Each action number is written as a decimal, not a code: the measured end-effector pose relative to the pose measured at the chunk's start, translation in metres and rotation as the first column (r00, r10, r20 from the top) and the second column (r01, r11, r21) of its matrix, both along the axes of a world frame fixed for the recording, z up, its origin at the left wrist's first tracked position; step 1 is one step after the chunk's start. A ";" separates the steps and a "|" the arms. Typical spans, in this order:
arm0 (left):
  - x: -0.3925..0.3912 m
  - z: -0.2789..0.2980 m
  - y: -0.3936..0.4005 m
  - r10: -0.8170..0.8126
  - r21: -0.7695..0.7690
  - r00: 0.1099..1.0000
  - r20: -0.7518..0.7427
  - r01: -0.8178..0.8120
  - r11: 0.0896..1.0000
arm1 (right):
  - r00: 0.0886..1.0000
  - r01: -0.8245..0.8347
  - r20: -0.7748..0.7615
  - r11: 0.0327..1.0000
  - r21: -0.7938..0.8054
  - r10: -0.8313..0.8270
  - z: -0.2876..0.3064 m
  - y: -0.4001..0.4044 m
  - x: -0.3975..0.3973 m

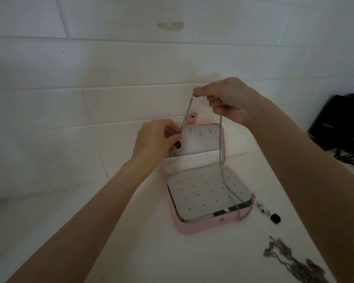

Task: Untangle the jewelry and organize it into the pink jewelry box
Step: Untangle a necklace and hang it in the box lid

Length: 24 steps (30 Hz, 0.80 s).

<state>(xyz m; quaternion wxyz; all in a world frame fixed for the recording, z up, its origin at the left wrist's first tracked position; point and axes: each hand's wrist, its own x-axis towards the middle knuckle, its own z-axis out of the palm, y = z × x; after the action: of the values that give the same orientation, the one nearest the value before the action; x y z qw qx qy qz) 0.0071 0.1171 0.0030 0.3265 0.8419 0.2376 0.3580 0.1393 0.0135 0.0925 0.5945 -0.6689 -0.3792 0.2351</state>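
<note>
The pink jewelry box [208,224] lies open on the white table, its lid upright against the wall and a grey earring panel with small holes across its base. My right hand [227,99] pinches a thin silver chain necklace [221,152] high above the box. One strand hangs down over the panel to the box's front edge. My left hand [155,139] pinches the other strand at the lid's left side, with a dark oval pendant [36,145] by its fingers.
To the right of the box lie small earrings [262,207] and a black stud [275,218]. A tangled pile of chains [288,256] sits near the table's front right. Dark equipment [339,123] and cables stand at the far right against the wall.
</note>
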 end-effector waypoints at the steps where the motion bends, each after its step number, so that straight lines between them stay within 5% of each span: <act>1: 0.000 -0.001 -0.001 0.019 0.044 1.000 -0.005 -0.018 0.999 | 1.000 0.001 0.002 1.000 -0.005 -0.001 0.000 0.000 0.000; 9: 0.000 -0.004 -0.008 0.134 0.293 0.988 -0.080 -0.105 0.950 | 1.000 0.005 0.001 1.000 -0.027 -0.005 -0.010 0.000 0.004; 24: 0.002 -0.014 -0.010 0.057 0.186 0.984 0.172 -0.089 0.979 | 0.997 -0.009 0.072 1.000 0.026 0.008 -0.002 0.002 -0.004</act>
<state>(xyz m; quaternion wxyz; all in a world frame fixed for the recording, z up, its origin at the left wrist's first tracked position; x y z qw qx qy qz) 0.0094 0.1074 -0.0107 0.2487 0.8275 0.2049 0.4597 0.1356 0.0153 0.0902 0.5883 -0.6674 -0.4062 0.2084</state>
